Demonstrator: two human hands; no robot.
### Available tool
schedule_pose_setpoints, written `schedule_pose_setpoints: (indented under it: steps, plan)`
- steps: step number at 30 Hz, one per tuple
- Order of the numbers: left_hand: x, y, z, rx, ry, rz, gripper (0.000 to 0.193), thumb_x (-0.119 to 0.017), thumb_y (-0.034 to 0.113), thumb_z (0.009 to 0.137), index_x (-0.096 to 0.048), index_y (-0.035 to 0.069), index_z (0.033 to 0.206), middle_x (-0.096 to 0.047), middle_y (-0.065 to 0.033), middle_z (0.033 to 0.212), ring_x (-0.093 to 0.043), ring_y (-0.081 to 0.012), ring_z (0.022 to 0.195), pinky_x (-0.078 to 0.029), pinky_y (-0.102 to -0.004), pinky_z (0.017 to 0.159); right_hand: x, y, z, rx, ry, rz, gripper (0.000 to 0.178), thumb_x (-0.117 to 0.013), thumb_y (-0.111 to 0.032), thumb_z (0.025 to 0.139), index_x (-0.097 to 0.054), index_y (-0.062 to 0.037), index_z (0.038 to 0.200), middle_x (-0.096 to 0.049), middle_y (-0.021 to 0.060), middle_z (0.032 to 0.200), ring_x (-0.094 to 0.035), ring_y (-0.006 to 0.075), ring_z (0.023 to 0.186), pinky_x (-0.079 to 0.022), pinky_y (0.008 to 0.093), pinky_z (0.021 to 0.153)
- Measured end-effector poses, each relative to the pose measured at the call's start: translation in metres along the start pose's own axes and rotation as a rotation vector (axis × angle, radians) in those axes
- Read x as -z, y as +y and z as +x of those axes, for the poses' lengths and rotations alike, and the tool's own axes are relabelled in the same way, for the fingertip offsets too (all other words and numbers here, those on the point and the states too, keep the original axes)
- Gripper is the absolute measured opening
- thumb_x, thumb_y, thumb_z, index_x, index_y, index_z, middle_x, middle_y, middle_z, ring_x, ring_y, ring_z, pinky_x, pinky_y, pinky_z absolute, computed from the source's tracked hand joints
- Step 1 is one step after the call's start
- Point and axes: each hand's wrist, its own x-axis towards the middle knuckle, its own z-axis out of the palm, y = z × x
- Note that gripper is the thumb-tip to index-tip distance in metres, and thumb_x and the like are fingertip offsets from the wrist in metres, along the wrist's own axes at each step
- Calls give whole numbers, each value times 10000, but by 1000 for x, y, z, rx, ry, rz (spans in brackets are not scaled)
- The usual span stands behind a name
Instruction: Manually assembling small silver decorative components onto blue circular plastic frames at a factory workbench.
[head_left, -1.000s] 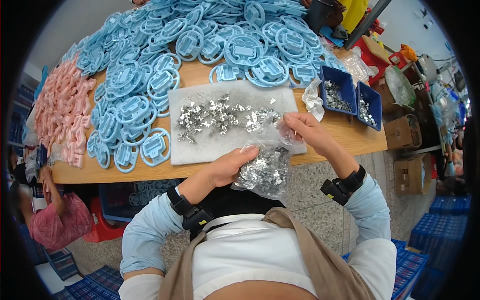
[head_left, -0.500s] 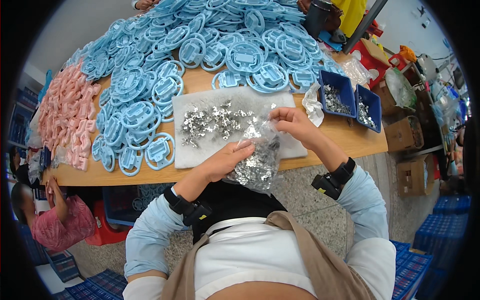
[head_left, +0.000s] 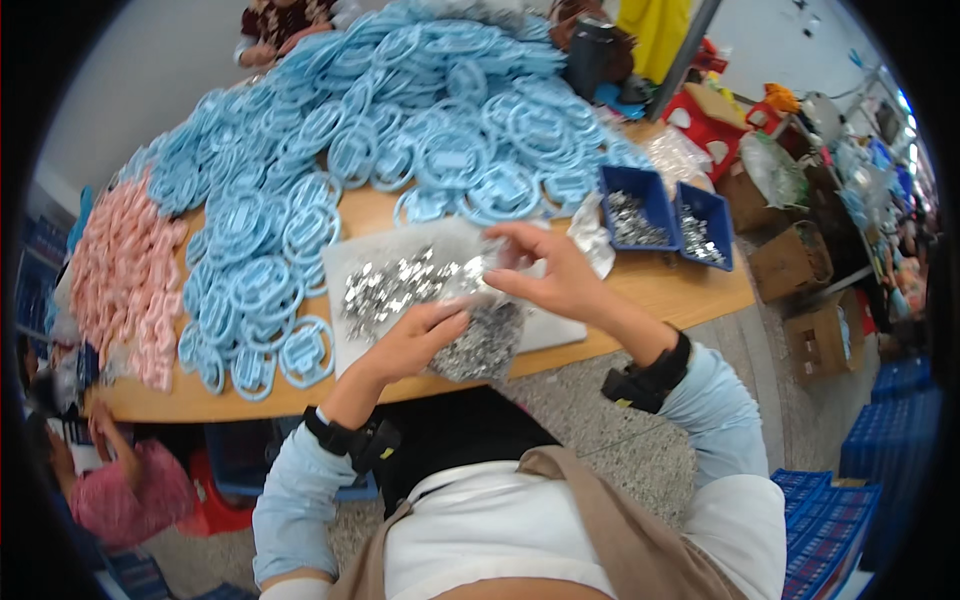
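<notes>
The left hand [head_left: 425, 338] holds a clear plastic bag [head_left: 478, 345] by its side, with the thumb lying over the plastic. The bag is full of small shiny metal parts and it is in front of the body, above the near edge of the white mat [head_left: 555, 329]. The right hand [head_left: 555, 275] is at the upper part of the bag, with the thumb and the fingers bent toward each other; the picture is blurred there, so I cannot tell if they pinch the plastic. On the mat, to the left of the bag, loose metal pieces [head_left: 385, 290] lie scattered.

In my judgement, the left hand should take most of the weight, because thin plastic can stretch or slip when the parts sink to the bottom. The right hand does better to control the mouth gently, without sharp pulling. It seems wise to keep the bag low and over the mat, so that any falling piece lands on the soft surface and not on the desk [head_left: 680, 297] or the floor [head_left: 640, 440]. Slow, small movements suit such slippery contents.
</notes>
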Motion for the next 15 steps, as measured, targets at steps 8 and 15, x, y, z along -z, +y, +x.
schedule_pose_setpoints:
  steps: [8,15]
  plan:
    - [7,9,28,-23,95,-17,304,-559,238,885,-577,-2,1071,-565,18,887,-477,-61,793,-404,-227,699,6,-36,14,397,151,-98,66,-629,-7,771,-612,-5,835,-562,55,726,-513,117,619,-401,255,556]
    - [-2,29,55,-130,210,-272,469,-611,257,850,-460,16,1223,-540,-61,1136,-520,-119,987,-423,-268,823,53,-33,38,342,268,-2,54,-585,-32,824,-605,4,858,-575,0,777,-494,59,659,-399,202,570]
